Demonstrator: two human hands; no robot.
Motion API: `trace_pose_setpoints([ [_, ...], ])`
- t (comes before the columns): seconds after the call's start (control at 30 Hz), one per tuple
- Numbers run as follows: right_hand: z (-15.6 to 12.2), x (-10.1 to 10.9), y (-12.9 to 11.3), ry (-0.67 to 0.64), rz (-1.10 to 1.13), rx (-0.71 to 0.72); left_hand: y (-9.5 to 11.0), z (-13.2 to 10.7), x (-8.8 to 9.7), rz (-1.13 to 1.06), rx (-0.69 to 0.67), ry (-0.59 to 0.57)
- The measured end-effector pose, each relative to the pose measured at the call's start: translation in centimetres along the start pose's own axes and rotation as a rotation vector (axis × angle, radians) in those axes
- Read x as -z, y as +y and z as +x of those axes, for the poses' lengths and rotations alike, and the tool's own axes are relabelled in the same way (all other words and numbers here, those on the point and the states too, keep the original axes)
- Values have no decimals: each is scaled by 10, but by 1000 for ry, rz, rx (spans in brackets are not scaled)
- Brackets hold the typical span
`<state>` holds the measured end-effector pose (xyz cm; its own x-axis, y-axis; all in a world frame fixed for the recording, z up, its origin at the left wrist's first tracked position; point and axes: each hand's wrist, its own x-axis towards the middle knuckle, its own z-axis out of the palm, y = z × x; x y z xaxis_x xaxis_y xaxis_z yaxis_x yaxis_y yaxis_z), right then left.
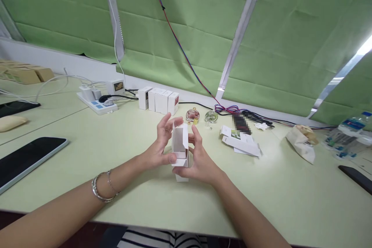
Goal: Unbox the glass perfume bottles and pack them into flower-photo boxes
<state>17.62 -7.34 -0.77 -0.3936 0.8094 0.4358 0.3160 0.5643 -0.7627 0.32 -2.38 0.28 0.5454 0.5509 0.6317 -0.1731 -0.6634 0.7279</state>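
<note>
Between my two hands stands a small white cardboard box [180,141] with its top flaps up and its inside showing. My left hand [163,143] grips its left side, thumb at the near edge. From the right, my right hand [199,157] is wrapped round the box, its thumb low on the near face. Just beyond the box are a round glass bottle with red contents [192,115] and a round glass bottle with green contents [211,116]. Tiny loose parts lie by them. An unfolded white carton [240,141] lies flat to the right.
White boxes [161,100] stand in a row at the back. A power strip [100,104] with plugs and a phone [29,159] are at left. Bundled cables [255,117], a cloth pouch [300,143] and plastic water bottles [350,131] are on the right.
</note>
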Motion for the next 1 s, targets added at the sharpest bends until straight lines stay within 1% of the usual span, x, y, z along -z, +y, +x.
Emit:
trace_pose_setpoints([
  [0.07,0,1,0,-11,4,-15,-1,2,0,6,-78,86],
  [0.1,0,1,-1,-17,10,-18,-2,3,1,11,-98,97],
  [0.17,0,2,-1,-31,37,-12,-4,4,2,20,-100,62],
  [0.27,1,3,-3,-44,95,-19,-6,3,3,22,-57,-24],
  [0.33,2,5,-4,-36,127,-54,-7,3,4,27,-28,-43],
  [0.47,2,12,-4,-20,212,-136,-10,5,10,57,-40,-70],
  [0.53,2,16,1,-26,269,-177,-12,6,15,127,-47,-69],
  [0.63,3,21,13,-13,290,-211,-15,9,25,352,-46,-28],
  [0.73,3,23,25,48,218,-190,-15,11,33,593,-35,9],
  [0.83,2,21,28,77,58,-149,-14,13,35,749,-51,2],
  [0.93,3,18,28,74,-132,-92,-16,13,31,815,-97,-35],
  [1.0,4,17,30,109,-196,-67,-21,12,26,811,-153,-32],
])
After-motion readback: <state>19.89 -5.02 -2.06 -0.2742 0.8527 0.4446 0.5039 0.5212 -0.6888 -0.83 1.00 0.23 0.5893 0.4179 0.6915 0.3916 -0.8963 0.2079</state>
